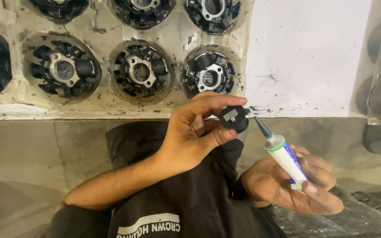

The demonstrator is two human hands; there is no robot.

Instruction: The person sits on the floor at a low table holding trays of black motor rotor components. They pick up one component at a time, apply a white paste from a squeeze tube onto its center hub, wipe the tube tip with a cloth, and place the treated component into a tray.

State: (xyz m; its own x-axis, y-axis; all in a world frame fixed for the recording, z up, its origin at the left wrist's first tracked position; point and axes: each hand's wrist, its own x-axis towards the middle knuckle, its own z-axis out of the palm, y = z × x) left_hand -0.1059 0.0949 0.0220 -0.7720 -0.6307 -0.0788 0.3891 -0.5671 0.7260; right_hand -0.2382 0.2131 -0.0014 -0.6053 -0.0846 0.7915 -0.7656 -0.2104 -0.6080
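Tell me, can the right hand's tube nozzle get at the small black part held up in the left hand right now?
Probably yes. The left hand pinches the small black part by its edges, face exposed; the tube in the right hand has its nozzle tip beside it, nothing between.

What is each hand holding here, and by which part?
The left hand pinches a small round black plastic part by its rim. The right hand grips a white squeeze tube with a grey nozzle around its lower body.
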